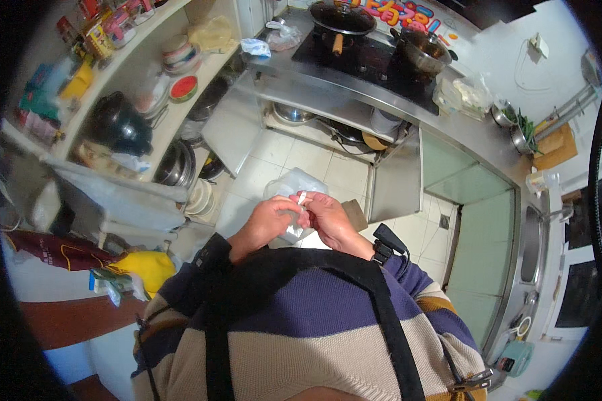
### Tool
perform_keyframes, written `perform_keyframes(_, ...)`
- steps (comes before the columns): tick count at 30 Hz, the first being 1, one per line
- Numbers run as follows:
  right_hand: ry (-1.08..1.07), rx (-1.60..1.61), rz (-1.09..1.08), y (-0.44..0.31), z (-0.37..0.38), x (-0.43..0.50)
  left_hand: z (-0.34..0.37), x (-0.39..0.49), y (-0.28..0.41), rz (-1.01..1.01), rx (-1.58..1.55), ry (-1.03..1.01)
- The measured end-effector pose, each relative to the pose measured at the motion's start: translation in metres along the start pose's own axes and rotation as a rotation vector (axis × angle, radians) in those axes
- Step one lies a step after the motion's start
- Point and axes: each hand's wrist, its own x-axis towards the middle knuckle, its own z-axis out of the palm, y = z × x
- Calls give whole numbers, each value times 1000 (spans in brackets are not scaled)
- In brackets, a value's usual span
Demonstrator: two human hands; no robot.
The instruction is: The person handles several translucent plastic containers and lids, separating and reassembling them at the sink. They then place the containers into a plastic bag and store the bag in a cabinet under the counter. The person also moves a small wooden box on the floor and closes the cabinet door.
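Note:
In front of my body, both hands meet at their fingertips. My left hand (263,223) pinches a small white twisted piece (302,197), which looks like the gathered plastic of a bag. My right hand (333,218) grips the same piece from the other side, its fingers curled. Below and beyond the hands is a translucent plastic bag (293,181); its lower part is mostly hidden by them. Whether it hangs or rests on the floor I cannot tell, nor can I make out its contents.
Two cabinet doors (233,123) (397,175) stand open ahead, beneath a counter with a black cooktop (366,62). A lidded pan (343,17) and a steel pot (424,52) sit on it. Shelves (205,85) with bowls are left; a sink (531,245) is right. A brown block (355,214) lies low beside my right hand.

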Motion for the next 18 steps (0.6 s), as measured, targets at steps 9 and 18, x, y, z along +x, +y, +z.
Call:
perform_keyframes(9,259,-667,-527,25,-8,-3,5,2,4,-49,-91,43)
perform_keyframes(18,51,-1079,-692,23,-2,-14,2,16,-32,129,-71,347)
